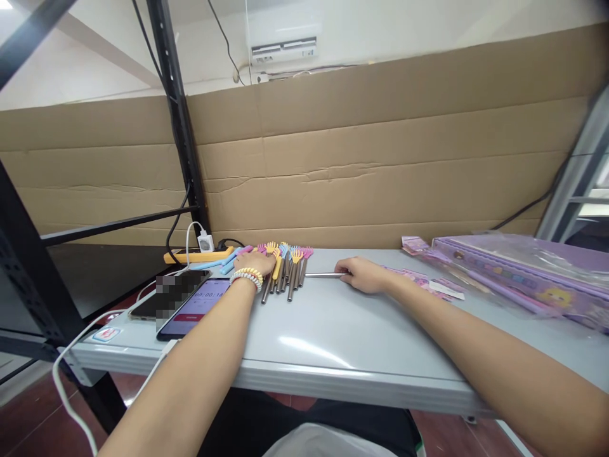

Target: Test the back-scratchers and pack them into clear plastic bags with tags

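Observation:
A row of back scratchers (291, 279) with metal rods and small claw heads in pink, yellow and blue lies toward the back of the table. My left hand (255, 261), wearing beaded bracelets, is on the row's left side with its fingers curled down; what they grip is hidden. Beside its fingertips is a yellow piece (276, 268). To the right, my right hand (362, 274) is closed around one end of a thin metal rod (323, 275), which points left toward the row. Whether this rod joins a claw head cannot be seen.
Left of the row lie a phone with a running timer (200, 308), a dark phone (166, 295) and a yellow power strip (202, 256). Pink printed cards (423, 279) and purple plastic-wrapped packages (518, 273) are at right. Cardboard (380, 171) stands behind the table.

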{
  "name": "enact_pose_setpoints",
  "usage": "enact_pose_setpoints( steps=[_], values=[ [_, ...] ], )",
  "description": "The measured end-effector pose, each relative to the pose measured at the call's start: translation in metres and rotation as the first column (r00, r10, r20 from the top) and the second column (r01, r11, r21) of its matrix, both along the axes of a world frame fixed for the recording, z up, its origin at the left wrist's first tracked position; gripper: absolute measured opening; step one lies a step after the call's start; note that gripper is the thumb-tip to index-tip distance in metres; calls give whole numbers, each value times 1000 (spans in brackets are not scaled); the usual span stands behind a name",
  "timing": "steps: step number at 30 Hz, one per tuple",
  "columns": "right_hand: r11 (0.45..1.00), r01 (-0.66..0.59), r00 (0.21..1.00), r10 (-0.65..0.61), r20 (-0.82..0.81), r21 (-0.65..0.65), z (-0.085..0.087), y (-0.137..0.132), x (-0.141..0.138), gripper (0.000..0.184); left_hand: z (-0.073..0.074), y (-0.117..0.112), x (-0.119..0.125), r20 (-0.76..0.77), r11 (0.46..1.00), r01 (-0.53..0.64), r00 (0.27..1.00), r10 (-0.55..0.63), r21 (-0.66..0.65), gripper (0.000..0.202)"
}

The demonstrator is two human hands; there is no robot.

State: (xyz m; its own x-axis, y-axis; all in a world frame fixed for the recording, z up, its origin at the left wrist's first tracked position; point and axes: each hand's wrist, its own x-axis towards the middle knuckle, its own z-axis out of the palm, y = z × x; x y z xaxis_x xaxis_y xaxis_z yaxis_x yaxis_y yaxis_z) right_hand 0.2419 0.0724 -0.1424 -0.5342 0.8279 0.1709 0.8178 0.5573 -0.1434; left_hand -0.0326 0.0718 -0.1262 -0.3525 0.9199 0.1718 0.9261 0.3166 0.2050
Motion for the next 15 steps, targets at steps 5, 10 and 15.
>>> enact_pose_setpoints(
  steps=[5,10,15],
  values=[
    [1000,11,1000,-11,1,-9,1,-2,1,15,2,-2,1,7,997,-25,1000,25,75,67],
    [1000,17,1000,-16,26,-17,3,-3,-1,17,39,7,-20,-46,999,42,998,-43,-18,47],
    [998,48,998,-46,43,-43,8,-4,-8,18,77,18,-45,-153,993,93,983,-103,-71,41]
  ],
)
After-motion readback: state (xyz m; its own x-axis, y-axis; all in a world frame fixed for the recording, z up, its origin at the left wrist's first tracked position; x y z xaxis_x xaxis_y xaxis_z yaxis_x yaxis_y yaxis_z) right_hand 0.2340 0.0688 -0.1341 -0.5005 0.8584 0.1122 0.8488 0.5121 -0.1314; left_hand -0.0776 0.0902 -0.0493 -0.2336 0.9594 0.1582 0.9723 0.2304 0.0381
